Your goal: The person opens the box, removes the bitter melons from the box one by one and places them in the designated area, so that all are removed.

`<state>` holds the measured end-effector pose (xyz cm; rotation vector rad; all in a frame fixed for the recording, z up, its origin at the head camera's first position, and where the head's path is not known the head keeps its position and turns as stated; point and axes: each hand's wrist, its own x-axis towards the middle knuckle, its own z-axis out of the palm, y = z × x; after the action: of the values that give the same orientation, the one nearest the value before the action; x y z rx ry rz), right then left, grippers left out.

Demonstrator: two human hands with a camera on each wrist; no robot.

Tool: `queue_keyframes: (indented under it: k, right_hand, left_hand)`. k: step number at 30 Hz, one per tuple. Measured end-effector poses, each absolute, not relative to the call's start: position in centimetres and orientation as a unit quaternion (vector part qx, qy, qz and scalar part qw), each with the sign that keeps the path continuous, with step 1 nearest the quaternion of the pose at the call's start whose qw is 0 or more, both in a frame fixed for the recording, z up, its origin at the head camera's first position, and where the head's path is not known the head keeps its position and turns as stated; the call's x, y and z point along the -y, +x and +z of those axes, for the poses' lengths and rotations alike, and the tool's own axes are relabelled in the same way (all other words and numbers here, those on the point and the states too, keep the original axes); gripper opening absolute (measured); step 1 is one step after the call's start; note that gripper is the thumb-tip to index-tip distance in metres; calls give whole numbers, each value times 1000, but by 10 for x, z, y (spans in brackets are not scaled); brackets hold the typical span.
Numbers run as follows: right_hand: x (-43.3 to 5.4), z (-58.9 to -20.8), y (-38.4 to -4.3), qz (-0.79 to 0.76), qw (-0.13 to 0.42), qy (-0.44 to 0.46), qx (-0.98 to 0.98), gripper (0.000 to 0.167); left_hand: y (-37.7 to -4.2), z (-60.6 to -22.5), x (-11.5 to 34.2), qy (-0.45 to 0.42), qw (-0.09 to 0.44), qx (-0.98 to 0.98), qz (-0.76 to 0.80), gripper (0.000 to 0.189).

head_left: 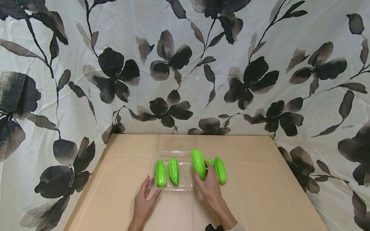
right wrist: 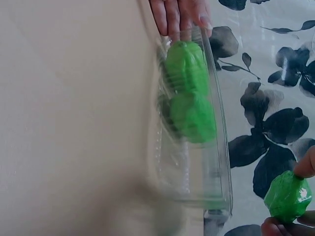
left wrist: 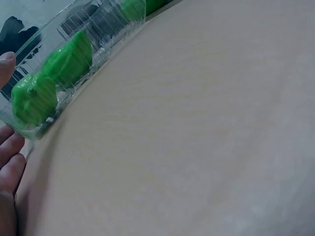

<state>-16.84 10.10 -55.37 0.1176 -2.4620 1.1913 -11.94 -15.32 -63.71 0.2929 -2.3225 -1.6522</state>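
At the three o'clock end of the clear tray point(head_left: 185, 173), holds one ridged green piece point(head_left: 198, 162) in the right hand point(head_left: 210, 186), clamped between thumb and fingers from the near side, presumably to leave the far tip free for steering. Cannot tell whether above the rim or just outside it. Touches the tray's near corner, towards eight o'clock, with the left hand point(head_left: 144, 200), thumb and fingers apart and fairly straight around it, probably to stop so light a tray from sliding (blurred in the right wrist view, sharp from the head). Inside, towards nine o'clock, a first green piece point(head_left: 161, 173) and a second green piece point(head_left: 174, 172), side by side and lengthwise towards twelve, perhaps to spare room at three. Beyond the right hand, towards two o'clock, a loose green piece point(head_left: 220, 170) and a half-hidden green piece point(head_left: 209, 161), likely within easy right-side reach. At twelve o'clock, on the brown board point(head_left: 260, 179), the open lid point(head_left: 175, 144), laid back seemingly out of the way.
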Motion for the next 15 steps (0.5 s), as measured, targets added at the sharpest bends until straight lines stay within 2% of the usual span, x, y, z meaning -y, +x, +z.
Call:
queue_keyframes:
  k: [10, 15]
  right_hand:
    - [-125, -554, -170, 410, 212, 15, 887, 59]
    - [-136, -557, -172, 416, 204, 5, 886, 62]
  left_hand:
    - [-121, -646, 157, 99, 136, 806, -567, 80]
    - [-119, -639, 156, 100, 134, 808, -564, 79]
